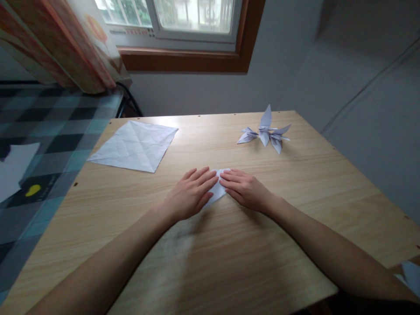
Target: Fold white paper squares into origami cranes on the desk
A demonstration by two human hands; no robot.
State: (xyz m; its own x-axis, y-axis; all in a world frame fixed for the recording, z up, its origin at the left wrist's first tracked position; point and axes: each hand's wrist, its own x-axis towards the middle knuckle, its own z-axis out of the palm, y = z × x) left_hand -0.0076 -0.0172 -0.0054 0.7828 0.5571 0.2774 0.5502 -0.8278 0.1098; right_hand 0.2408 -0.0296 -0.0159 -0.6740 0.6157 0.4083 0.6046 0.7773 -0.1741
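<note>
A small folded piece of white paper [218, 190] lies on the wooden tabletop, partly covered by both hands. My left hand [192, 191] rests flat on its left part, fingers stretched out and pointing right. From the other side my right hand [244, 188] lies over its right end, fingers extended and pointing left. The fingertips of the two hands almost meet over the paper. Its outer edges are mostly hidden under the palms, so its full shape does not show.
A creased white paper sheet [138, 146] lies flat at the table's back left. Folded paper flowers [266, 130] with pointed petals stand at the back right. Beyond the left edge is a checked bed cover [59, 127] with a white sheet [19, 166]. A window [193, 17] is behind.
</note>
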